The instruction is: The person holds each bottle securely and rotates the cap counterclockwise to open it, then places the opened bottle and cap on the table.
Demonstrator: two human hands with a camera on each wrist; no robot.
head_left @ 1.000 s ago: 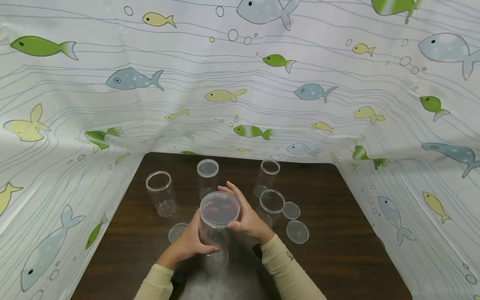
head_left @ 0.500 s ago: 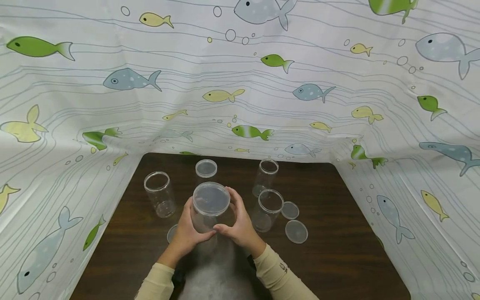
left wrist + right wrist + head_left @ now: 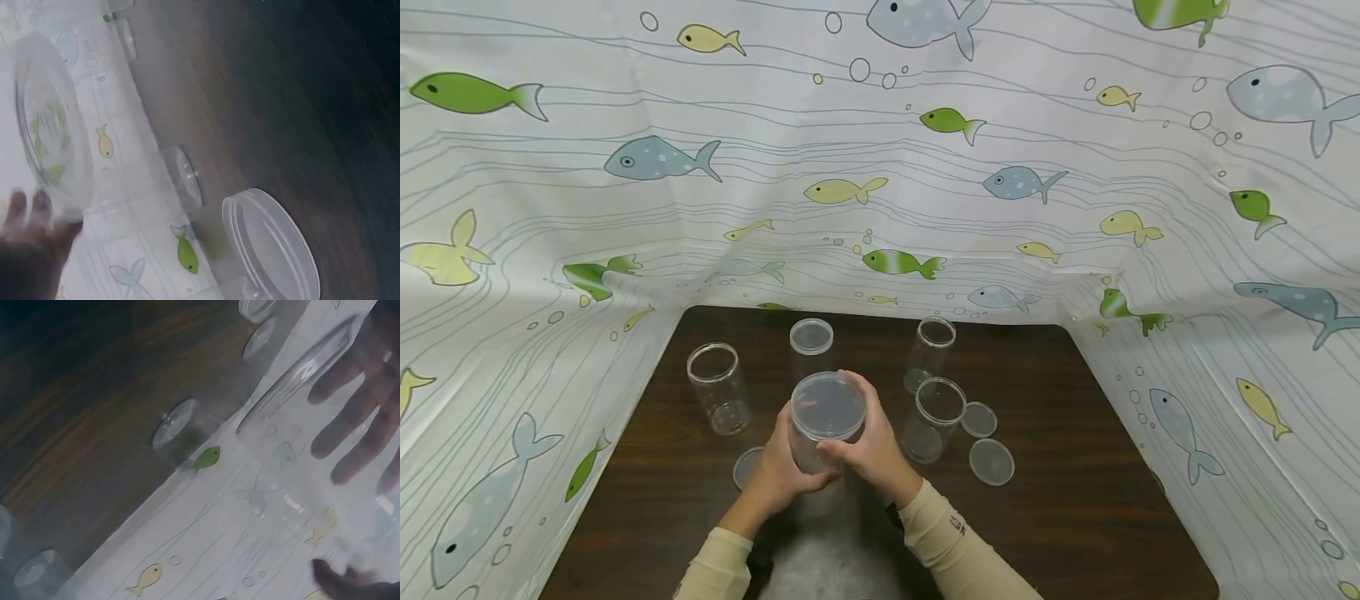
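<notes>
A clear, lidded jar (image 3: 807, 454) is held upright above the table between both hands, its frosted lid (image 3: 827, 406) facing up. My left hand (image 3: 778, 468) grips the jar's left side, thumb across the near side. On the opposite side my right hand (image 3: 877, 446) grips it, its thumb just below the lid. In the right wrist view, fingers (image 3: 353, 428) of the right hand spread along the transparent wall. The left wrist view catches the jar's round bottom end (image 3: 84, 144) beside the left fingertips. Partly behind the left hand lies a loose lid (image 3: 747, 468).
An uncapped jar (image 3: 722, 396) stands at left. Behind the held jar is another lidded jar (image 3: 812, 337). Two uncapped jars, one farther back (image 3: 931, 354) and one nearer (image 3: 934, 421), stand at right, beside two loose lids (image 3: 980, 419) (image 3: 992, 462). Fish-patterned sheeting (image 3: 850, 225) walls the dark table.
The held jar has shifted slightly left and away from me. The right hand's fingers, spread before, now lie closer round it. The other jars and lids have stayed put.
</notes>
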